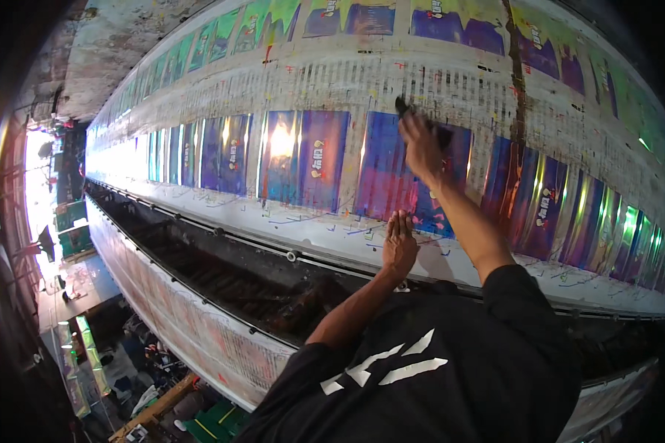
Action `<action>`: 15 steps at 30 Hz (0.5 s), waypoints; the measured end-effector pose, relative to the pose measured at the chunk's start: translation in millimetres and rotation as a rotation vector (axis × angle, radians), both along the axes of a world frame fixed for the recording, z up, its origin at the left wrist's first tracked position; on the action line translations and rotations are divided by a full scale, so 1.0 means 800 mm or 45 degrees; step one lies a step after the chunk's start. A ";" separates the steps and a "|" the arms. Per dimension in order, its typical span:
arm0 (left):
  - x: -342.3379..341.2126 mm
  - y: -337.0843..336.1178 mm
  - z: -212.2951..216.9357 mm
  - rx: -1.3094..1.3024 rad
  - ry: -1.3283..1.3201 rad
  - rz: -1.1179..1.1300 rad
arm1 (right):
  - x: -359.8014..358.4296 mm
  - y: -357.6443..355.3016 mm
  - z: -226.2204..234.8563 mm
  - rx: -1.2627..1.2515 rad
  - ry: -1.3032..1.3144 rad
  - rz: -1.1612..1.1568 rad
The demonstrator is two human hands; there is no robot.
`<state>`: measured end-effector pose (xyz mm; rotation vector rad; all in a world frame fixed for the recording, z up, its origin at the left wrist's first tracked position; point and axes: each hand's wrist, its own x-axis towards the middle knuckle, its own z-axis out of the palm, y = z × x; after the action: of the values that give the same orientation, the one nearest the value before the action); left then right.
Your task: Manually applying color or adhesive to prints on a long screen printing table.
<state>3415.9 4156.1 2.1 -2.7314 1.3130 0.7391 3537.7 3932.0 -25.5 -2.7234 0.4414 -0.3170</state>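
Observation:
A shiny blue-purple iridescent sheet [380, 162] lies on the long pale table in front of me. My right hand [423, 151] presses down over its upper part. Under those fingers is a black pad-like thing [442, 137], showing on both sides of the hand; its exact kind is hidden. My left hand [400, 247] rests flat at the sheet's near edge, fingers stretched out and close together, holding nothing. Pink and red patches show on the sheet between my hands. To the left lies a similar sheet [281, 159] with a bright glare on it.
More iridescent sheets [543, 203] line the table in rows, with a green-purple row [369, 18] farther back. A metal rail [236, 240] runs along the near edge, above a dark trough [222, 277]. Another long pale table [185, 325] stands beyond the trough. Clutter fills the lower left.

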 end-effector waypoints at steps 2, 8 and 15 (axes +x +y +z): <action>-0.006 -0.009 0.006 0.010 0.025 0.058 | -0.039 0.055 -0.040 0.257 -0.102 0.481; -0.012 -0.014 0.018 0.089 0.053 0.052 | -0.017 0.026 -0.053 0.203 0.023 1.211; -0.023 0.004 0.002 0.019 -0.006 0.207 | -0.013 0.131 -0.021 0.062 0.126 0.421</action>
<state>3397.5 4159.1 3.4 -2.8518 1.0888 0.7480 3527.0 4037.0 -42.0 -2.7120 0.0188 -0.0819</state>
